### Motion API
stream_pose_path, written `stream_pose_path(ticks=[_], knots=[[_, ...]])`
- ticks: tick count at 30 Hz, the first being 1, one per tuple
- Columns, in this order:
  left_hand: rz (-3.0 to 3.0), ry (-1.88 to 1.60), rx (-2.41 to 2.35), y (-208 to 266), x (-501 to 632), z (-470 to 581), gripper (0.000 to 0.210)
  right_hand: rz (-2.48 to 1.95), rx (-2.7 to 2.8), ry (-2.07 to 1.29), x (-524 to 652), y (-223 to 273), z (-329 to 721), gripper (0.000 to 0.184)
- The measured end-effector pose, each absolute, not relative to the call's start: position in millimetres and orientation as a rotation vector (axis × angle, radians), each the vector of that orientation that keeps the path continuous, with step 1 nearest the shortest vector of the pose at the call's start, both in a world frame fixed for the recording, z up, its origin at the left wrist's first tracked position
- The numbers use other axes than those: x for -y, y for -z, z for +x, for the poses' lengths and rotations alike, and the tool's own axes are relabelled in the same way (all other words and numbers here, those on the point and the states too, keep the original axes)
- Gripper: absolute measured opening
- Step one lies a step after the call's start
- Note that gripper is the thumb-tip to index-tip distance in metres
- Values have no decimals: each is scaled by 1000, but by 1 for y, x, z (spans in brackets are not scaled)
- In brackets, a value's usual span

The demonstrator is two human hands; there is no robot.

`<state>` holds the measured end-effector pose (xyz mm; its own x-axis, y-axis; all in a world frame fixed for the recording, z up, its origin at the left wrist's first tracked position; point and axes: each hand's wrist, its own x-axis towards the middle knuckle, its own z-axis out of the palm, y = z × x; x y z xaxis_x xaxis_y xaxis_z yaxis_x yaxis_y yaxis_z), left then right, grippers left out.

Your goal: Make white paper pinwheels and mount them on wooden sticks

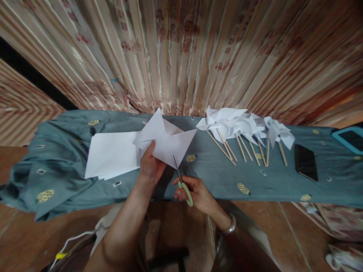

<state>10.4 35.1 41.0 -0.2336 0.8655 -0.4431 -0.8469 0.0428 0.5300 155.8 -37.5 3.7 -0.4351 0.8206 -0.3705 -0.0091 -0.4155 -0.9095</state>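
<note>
And here, mid-frame, the left hand [152, 166] has the slit white sheet [177, 145] pinched with its thumb on top, while just below and to the right the right hand [198, 192] grips the green-handled scissors [187, 194], blades right at the sheet's lower corner! Hands apart, a paper stack [113, 153] sits left of centre, and over on the right lie white pinwheels [222, 122] on sticks, a dark phone [306, 162] beside them.
</note>
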Motion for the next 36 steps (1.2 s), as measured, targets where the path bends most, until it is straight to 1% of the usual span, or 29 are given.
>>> stream_pose_path(ticks=[16,22,36], knots=[[31,-1598,-841,-42,-36,8,31,-1264,1059,-1943,35,-7,147,46],[11,-1591,-839,-44,-35,8,30,-1260,1072,-1930,37,-3,145,41],[48,-1553,-834,-40,-30,13,32,-1219,1139,-1882,36,2,151,46]])
